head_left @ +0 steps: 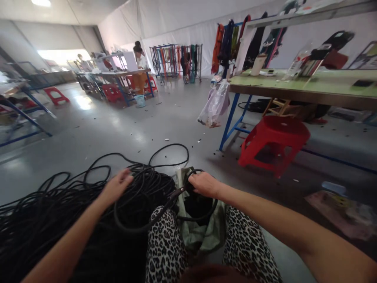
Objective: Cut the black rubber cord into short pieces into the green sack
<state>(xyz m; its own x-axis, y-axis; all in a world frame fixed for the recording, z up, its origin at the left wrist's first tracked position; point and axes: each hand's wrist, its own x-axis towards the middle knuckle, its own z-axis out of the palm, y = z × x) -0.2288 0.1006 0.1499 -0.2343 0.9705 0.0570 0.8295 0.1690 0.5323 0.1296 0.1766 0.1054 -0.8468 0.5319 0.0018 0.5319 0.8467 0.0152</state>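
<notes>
A big tangled heap of black cord (pixel 59 212) lies on the grey floor to my left. My left hand (pixel 116 185) reaches onto the heap's top, fingers curled around strands of it. My right hand (pixel 203 184) is closed on a loop of the same black cord just above a pale green bag (pixel 200 232) that sits between my knees. A length of cord runs from one hand to the other across my leopard-print trousers (pixel 165 247). More coiled black cord shows inside the bag.
A red plastic stool (pixel 273 143) stands under a green-topped workbench (pixel 309 88) with blue legs at right; a plastic bag (pixel 215 104) hangs from its corner. Far tables, racks of straps and a person are at the back. Flat packets (pixel 341 212) lie on the floor at right.
</notes>
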